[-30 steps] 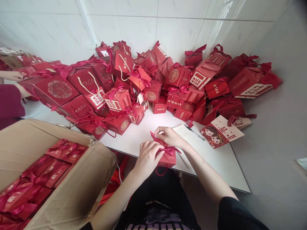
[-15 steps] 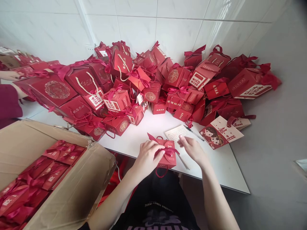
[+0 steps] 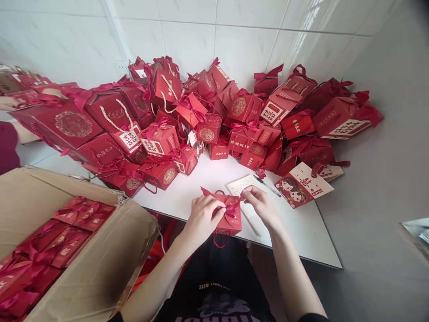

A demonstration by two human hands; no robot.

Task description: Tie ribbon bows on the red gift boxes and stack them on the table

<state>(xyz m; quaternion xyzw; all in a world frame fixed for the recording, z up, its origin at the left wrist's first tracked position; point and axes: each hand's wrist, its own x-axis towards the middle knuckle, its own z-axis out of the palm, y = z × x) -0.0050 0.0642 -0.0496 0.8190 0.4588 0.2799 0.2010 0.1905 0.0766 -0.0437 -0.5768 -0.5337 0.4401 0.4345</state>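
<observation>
A small red gift box (image 3: 233,227) with gold print and a dark red cord handle rests at the front edge of the white table. Across its top runs a dark red ribbon (image 3: 231,209). My left hand (image 3: 205,213) lies over the box's left side, thumb and fingers pinching the ribbon near its middle. With thumb and forefinger together, my right hand (image 3: 259,201) grips the ribbon's right end, held up off the box. Beneath that hand lies an open notebook (image 3: 246,185) with writing, and a black pen (image 3: 267,185) is beside it.
Red gift boxes (image 3: 239,107) with ribbons and rope handles pile up along the tiled wall. A cardboard carton (image 3: 110,250) of similar boxes stands at lower left. A printed card bag (image 3: 301,185) lies at right. Another person's arm (image 3: 28,134) shows at far left.
My right hand has moved left to the ribbon and closed on its end, lifting it. My left hand stays on the ribbon's middle. The view has shifted slightly.
</observation>
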